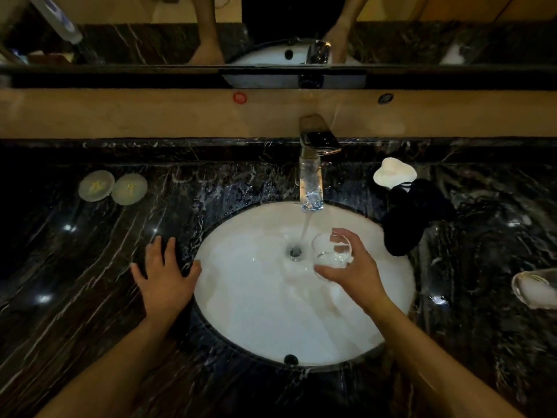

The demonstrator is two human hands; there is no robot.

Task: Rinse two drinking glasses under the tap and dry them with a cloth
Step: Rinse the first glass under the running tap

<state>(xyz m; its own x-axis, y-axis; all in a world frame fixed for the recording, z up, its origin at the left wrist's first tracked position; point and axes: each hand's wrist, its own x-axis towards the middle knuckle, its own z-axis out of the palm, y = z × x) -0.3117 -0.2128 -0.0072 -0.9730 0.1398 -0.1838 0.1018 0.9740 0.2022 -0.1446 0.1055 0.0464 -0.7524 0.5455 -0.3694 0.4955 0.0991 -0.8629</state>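
Right hand (355,273) grips glass (331,250) beside tap stream (306,227) over sink (241,312); left hand (164,274) spread flat on counter (90,282).

Dark marble countertop (90,267) with white veins, wet with droplets near the tap. White oval basin (256,312) sunk into it. Far left, two pale round lids (113,186) touching. Right of basin: black cloth (413,215), white shell-shaped dish (394,171), glass (535,289) on its side at right edge. Left hand (164,274) flat beside basin.
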